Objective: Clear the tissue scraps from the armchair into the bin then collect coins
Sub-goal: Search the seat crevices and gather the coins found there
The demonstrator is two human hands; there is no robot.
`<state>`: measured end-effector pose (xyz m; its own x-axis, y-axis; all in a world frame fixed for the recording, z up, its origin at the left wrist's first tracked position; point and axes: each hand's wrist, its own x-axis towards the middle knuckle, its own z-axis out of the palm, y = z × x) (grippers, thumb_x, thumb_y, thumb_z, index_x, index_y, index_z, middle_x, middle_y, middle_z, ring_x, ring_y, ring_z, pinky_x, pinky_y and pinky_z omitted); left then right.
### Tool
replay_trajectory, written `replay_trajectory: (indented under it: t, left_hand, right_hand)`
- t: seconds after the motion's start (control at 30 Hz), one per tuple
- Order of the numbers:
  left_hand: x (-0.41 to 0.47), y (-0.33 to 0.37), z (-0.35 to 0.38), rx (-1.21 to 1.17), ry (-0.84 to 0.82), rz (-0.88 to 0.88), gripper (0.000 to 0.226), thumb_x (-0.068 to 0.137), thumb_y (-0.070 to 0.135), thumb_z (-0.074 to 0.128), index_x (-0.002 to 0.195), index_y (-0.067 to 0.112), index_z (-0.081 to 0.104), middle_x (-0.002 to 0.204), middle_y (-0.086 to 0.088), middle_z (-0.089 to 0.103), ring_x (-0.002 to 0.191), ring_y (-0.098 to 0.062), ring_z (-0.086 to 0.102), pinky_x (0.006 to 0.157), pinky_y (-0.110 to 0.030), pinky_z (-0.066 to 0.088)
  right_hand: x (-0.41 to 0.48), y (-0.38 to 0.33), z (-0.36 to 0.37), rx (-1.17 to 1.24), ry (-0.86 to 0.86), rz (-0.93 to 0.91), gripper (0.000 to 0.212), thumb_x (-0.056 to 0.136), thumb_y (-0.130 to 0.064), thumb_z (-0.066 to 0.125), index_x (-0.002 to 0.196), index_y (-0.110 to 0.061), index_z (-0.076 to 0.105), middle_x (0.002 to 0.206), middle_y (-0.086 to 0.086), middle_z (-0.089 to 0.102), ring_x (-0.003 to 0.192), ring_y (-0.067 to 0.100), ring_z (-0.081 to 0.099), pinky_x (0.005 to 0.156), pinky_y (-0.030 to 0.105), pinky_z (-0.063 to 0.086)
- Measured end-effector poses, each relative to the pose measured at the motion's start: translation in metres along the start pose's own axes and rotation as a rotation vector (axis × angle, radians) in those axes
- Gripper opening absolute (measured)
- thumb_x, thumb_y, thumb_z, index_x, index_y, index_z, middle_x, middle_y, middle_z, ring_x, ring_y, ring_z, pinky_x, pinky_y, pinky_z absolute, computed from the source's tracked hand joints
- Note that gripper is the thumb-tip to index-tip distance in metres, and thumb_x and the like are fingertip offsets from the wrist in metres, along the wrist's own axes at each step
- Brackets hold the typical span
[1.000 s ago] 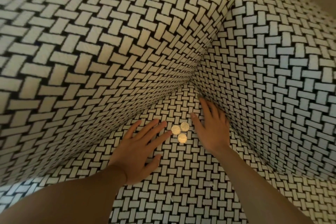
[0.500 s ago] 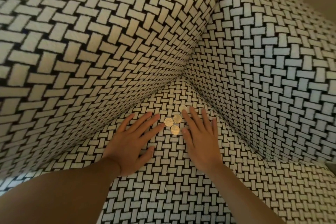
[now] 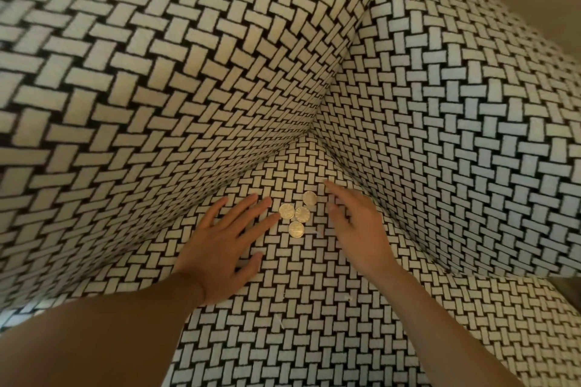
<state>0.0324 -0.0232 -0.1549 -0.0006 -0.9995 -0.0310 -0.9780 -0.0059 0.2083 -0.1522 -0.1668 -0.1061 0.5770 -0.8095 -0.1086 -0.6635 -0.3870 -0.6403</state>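
1. Head view: the armchair (image 3: 132, 78) fills the frame. Its woven panels meet in a corner above the seat, and the left panel rises just beside the left forearm.
2. The left hand (image 3: 224, 245) lies flat on the seat with fingers spread, its grip released and holding nothing. Its fingertips are touching or just beside the nearest coin. It has hardly shifted over the last second.
3. Four coins (image 3: 298, 214) lie on the seat between the hands: three in a touching cluster and a fourth just beside them, toward the corner. A second ago only three showed. The fourth turned up at the right fingertips half a second ago and now sits nearer the cluster. The coins look to be getting herded into one pile, and none is lifted yet.
4. A few pale flecks (image 3: 347, 297) dot the seat, too small to tell whether they are tissue. No larger scraps and no bin are in view, so the clearing part seems done.
5. The right hand (image 3: 361, 229), flat half a second ago, is now tipped on edge. It is blurred, fingers straight, grip released and empty, just right of the coins.
6. The right panel stands close behind that hand. The crease in the corner could swallow a coin pushed that way.
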Motion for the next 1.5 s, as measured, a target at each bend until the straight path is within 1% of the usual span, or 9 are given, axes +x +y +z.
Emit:
replay_trajectory:
  t: [0.07, 0.17, 0.27, 0.37, 0.57, 0.87, 1.13, 1.4, 1.5]
  left_hand:
    - [0.000, -0.001, 0.001, -0.003, 0.005, -0.003, 0.062, 0.089, 0.044, 0.035, 0.149, 0.030, 0.022, 0.156, 0.004, 0.019, 0.144, -0.013, 0.013, 0.114, -0.046, 0.009]
    - [0.001, 0.000, 0.000, -0.009, -0.004, -0.003, 0.063, 0.089, 0.045, 0.034, 0.149, 0.031, 0.020, 0.156, 0.005, 0.018, 0.144, -0.013, 0.012, 0.114, -0.046, 0.009]
    - [0.000, 0.000, 0.000, -0.011, 0.002, -0.012, 0.063, 0.088, 0.045, 0.035, 0.149, 0.031, 0.021, 0.156, 0.005, 0.019, 0.144, -0.013, 0.013, 0.114, -0.044, 0.007]
    - [0.001, 0.000, 0.000, -0.014, 0.007, -0.008, 0.063, 0.089, 0.045, 0.035, 0.149, 0.031, 0.021, 0.156, 0.005, 0.019, 0.144, -0.014, 0.014, 0.114, -0.044, 0.008]
    - [0.001, 0.000, 0.000, -0.020, 0.008, -0.006, 0.063, 0.089, 0.045, 0.035, 0.149, 0.031, 0.020, 0.156, 0.005, 0.019, 0.144, -0.015, 0.014, 0.113, -0.045, 0.010]
    - [0.001, 0.000, 0.001, -0.018, 0.012, 0.005, 0.064, 0.088, 0.044, 0.036, 0.149, 0.031, 0.020, 0.156, 0.005, 0.018, 0.144, -0.014, 0.013, 0.115, -0.044, 0.007]
    - [0.001, 0.000, 0.002, -0.009, 0.010, 0.001, 0.063, 0.089, 0.045, 0.034, 0.149, 0.031, 0.019, 0.156, 0.005, 0.016, 0.144, -0.013, 0.012, 0.114, -0.045, 0.010]
    - [0.001, -0.001, 0.003, 0.019, 0.002, 0.001, 0.062, 0.090, 0.046, 0.032, 0.149, 0.029, 0.021, 0.156, 0.004, 0.016, 0.144, -0.014, 0.013, 0.114, -0.046, 0.010]
    - [0.001, 0.000, 0.003, 0.015, -0.004, 0.001, 0.061, 0.091, 0.046, 0.030, 0.149, 0.030, 0.019, 0.156, 0.004, 0.017, 0.144, -0.014, 0.013, 0.113, -0.047, 0.011]
  right_hand:
    - [0.017, 0.002, -0.005, 0.082, 0.021, 0.051, 0.038, 0.098, -0.014, 0.045, 0.136, -0.016, 0.049, 0.131, 0.002, 0.051, 0.121, 0.012, 0.042, 0.103, 0.010, 0.029]
    - [0.044, 0.005, -0.008, 0.096, -0.010, 0.148, 0.041, 0.101, -0.019, 0.038, 0.141, -0.011, 0.041, 0.143, 0.005, 0.042, 0.133, 0.018, 0.037, 0.113, 0.027, 0.026]
    - [0.068, 0.005, -0.001, 0.101, -0.088, 0.231, 0.046, 0.101, -0.028, 0.036, 0.144, -0.011, 0.035, 0.145, 0.006, 0.040, 0.134, 0.020, 0.035, 0.113, 0.026, 0.022]
    - [0.083, 0.002, 0.012, -0.007, -0.116, 0.296, 0.056, 0.097, -0.041, 0.034, 0.144, -0.011, 0.032, 0.148, 0.010, 0.037, 0.136, 0.026, 0.033, 0.114, 0.045, 0.025]
    - [0.098, 0.003, 0.016, -0.249, -0.136, 0.397, 0.067, 0.094, -0.056, 0.025, 0.143, -0.011, 0.036, 0.147, 0.014, 0.037, 0.135, 0.032, 0.032, 0.111, 0.048, 0.025]
    - [0.058, -0.001, 0.008, -0.476, -0.105, 0.211, 0.060, 0.097, -0.051, 0.025, 0.144, -0.014, 0.033, 0.140, 0.015, 0.035, 0.131, 0.029, 0.029, 0.111, 0.039, 0.021]
    - [0.004, -0.002, 0.002, -0.558, -0.157, -0.023, 0.087, 0.082, -0.062, 0.003, 0.147, -0.010, 0.029, 0.140, 0.007, 0.035, 0.134, 0.023, 0.030, 0.112, 0.037, 0.022]
    - [-0.032, -0.030, 0.028, -0.441, -0.185, -0.089, 0.069, 0.091, -0.050, 0.011, 0.142, -0.012, 0.037, 0.138, 0.003, 0.040, 0.129, 0.019, 0.040, 0.110, 0.032, 0.033]
    - [-0.028, -0.031, 0.016, -0.121, -0.197, 0.009, 0.047, 0.098, -0.040, 0.033, 0.139, -0.017, 0.044, 0.133, 0.000, 0.043, 0.116, 0.008, 0.047, 0.104, 0.025, 0.039]
